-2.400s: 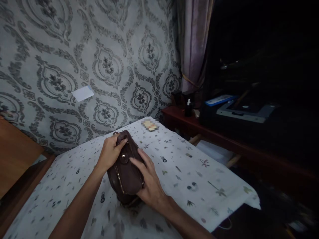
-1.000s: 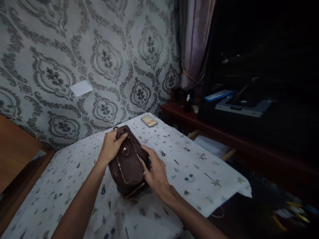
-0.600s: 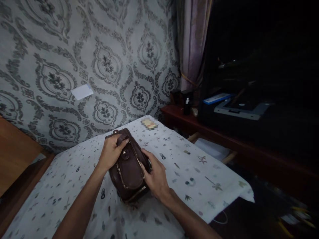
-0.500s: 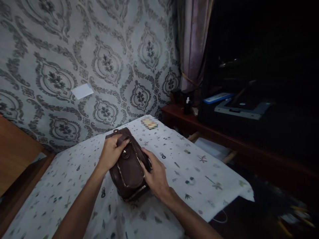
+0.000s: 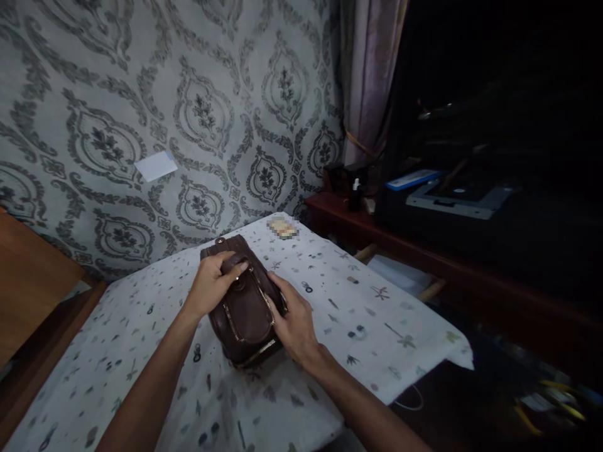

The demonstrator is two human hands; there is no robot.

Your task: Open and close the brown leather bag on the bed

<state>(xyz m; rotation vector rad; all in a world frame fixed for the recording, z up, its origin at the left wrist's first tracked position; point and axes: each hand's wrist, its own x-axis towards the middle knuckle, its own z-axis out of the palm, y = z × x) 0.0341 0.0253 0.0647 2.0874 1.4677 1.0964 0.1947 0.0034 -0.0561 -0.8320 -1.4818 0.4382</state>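
The brown bag (image 5: pixel 245 307) is looking like soft leather with a dull sheen, its zips showing as brassy metal. Matt printed cloth (image 5: pixel 358 314) is covering the worktop, with polished wood (image 5: pixel 28 276) lying at nine o'clock.

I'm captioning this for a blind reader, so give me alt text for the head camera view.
Two bare hands hold a dark brown zippered bag on a table covered with a white patterned cloth: the left hand grips its top, the right hand presses its side. Behind is grey damask wallpaper, with a dark wooden shelf to the right.
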